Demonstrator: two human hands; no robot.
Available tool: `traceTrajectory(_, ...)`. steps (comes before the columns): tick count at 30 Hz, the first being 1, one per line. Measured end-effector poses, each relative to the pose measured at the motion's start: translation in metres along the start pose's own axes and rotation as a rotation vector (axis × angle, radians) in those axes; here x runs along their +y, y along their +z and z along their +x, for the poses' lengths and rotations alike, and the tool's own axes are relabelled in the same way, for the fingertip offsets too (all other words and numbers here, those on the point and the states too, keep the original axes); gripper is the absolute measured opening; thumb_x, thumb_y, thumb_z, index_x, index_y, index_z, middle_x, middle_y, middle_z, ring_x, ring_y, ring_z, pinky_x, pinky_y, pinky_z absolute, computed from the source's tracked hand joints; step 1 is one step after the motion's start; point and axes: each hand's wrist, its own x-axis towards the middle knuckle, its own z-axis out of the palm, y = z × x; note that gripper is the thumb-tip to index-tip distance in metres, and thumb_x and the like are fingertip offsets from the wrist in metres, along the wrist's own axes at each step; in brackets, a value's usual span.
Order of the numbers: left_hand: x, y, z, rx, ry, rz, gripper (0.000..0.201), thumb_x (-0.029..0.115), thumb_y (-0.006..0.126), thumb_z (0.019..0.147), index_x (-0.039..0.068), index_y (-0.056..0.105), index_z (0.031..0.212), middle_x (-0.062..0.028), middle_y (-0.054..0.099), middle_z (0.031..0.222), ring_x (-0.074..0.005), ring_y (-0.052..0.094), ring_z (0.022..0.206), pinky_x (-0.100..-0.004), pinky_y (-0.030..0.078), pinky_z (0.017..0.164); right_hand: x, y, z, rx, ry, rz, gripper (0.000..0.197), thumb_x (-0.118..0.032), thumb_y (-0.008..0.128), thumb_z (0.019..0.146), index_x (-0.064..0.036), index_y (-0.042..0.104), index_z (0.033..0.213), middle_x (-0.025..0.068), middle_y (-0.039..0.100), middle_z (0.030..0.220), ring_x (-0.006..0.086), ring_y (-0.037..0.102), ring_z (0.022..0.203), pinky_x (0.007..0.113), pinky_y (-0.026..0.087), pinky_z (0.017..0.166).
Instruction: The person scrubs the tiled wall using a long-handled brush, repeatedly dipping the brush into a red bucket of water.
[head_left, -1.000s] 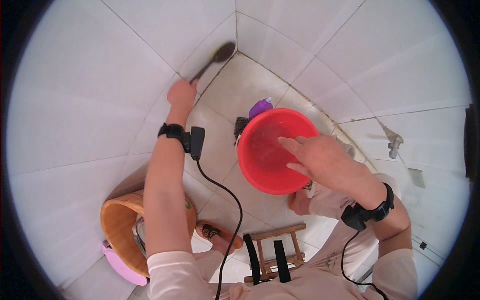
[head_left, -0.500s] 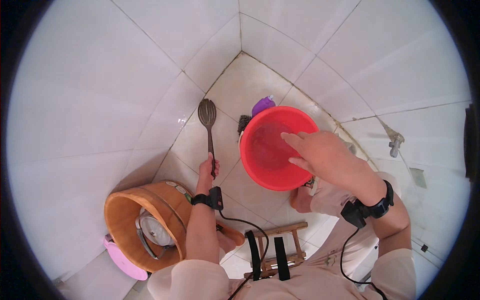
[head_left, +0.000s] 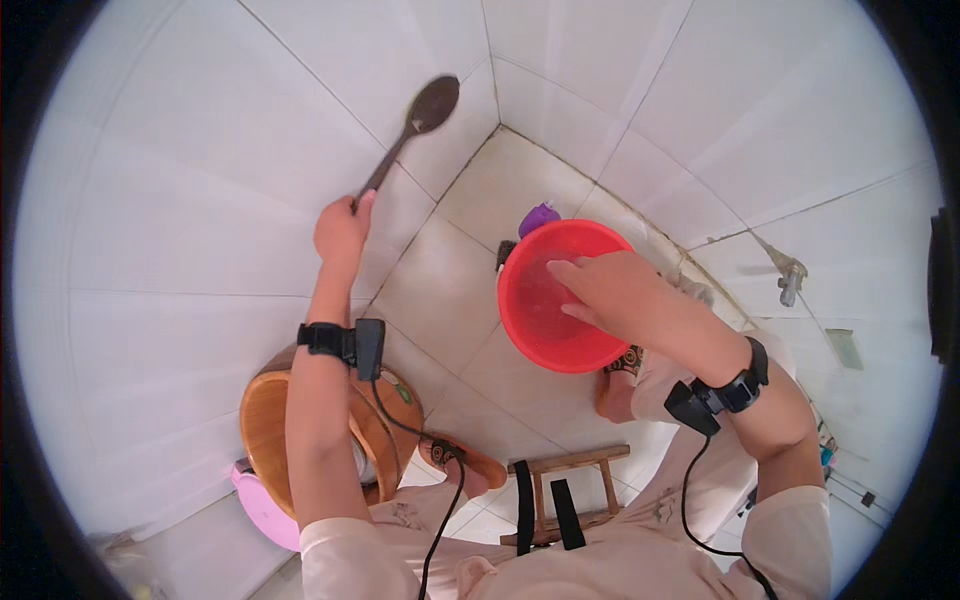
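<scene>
Left hand (head_left: 341,230) gripping spoon (head_left: 428,110), perhaps touching wall (head_left: 190,220), basin rim (head_left: 506,310) apart

Tiled walls (head_left: 200,215), a wall tap (head_left: 790,284) and wooden tub (head_left: 265,430) suggest a bathroom.

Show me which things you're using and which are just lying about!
Seem in use:
- dark spoon, held in the left hand
- red basin, under the right hand

Seem just lying about:
- purple bottle, beside the basin
- wooden bucket
- pink object, beside the bucket
</scene>
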Motion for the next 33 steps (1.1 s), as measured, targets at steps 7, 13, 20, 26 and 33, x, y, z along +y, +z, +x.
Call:
traceTrajectory(7, 0.019, -0.14, -0.034, 0.352, 0.012, -0.316, 0.054, 0.052, 0.046, 0.078, 0.001, 0.057, 0.067, -0.0122, 0.052, 0.052, -0.0242, 0.053, 0.051, -0.0339, 0.04, 0.051, -0.002, 0.0, -0.021, 0.139, -0.119, 0.082, 0.027, -0.018, 0.056, 0.076, -0.0029, 0.047, 0.096, 0.0133, 0.054, 0.071, 0.0294, 0.054, 0.069, 0.039, 0.042, 0.06)
traceTrajectory(13, -0.051, -0.07, -0.084, -0.023, -0.135, 0.095, 0.056, 0.057, 0.042, 0.077, 0.004, 0.059, 0.064, -0.0119, 0.056, 0.054, -0.0292, 0.057, 0.061, -0.0384, 0.044, 0.059, -0.003, 0.007, -0.02, 0.274, -0.217, 0.07, 0.022, -0.018, 0.056, 0.074, -0.0013, 0.05, 0.087, 0.016, 0.056, 0.073, 0.0317, 0.056, 0.072, 0.041, 0.044, 0.062)
traceTrajectory(20, -0.034, -0.166, -0.126, 0.261, -0.094, 0.075, 0.052, 0.055, 0.044, 0.078, 0.007, 0.059, 0.062, -0.0078, 0.055, 0.051, -0.0257, 0.056, 0.056, -0.0358, 0.042, 0.053, 0.004, 0.004, -0.03, 0.224, -0.128, 0.031, 0.023, -0.019, 0.057, 0.073, -0.0018, 0.051, 0.086, 0.0157, 0.057, 0.074, 0.0304, 0.056, 0.073, 0.04, 0.044, 0.064)
traceTrajectory(26, -0.002, -0.27, -0.128, 0.574, -0.036, -0.629, 0.048, 0.047, 0.051, 0.08, 0.003, 0.052, 0.06, -0.0014, 0.044, 0.044, -0.0078, 0.04, 0.038, -0.0231, 0.031, 0.037, -0.003, -0.003, -0.034, 0.236, -0.163, 0.04, 0.022, -0.019, 0.058, 0.071, -0.0009, 0.052, 0.082, 0.0176, 0.058, 0.078, 0.0336, 0.057, 0.077, 0.042, 0.045, 0.066)
traceTrajectory(33, -0.067, -0.137, -0.141, 0.08, -0.196, 0.044, 0.056, 0.056, 0.042, 0.078, 0.006, 0.059, 0.059, -0.007, 0.055, 0.049, -0.022, 0.057, 0.055, -0.0347, 0.044, 0.057, -0.014, -0.005, -0.029, 0.278, -0.226, 0.07, 0.026, -0.022, 0.063, 0.07, -0.0015, 0.051, 0.082, 0.0174, 0.058, 0.08, 0.0337, 0.056, 0.08, 0.043, 0.044, 0.069)
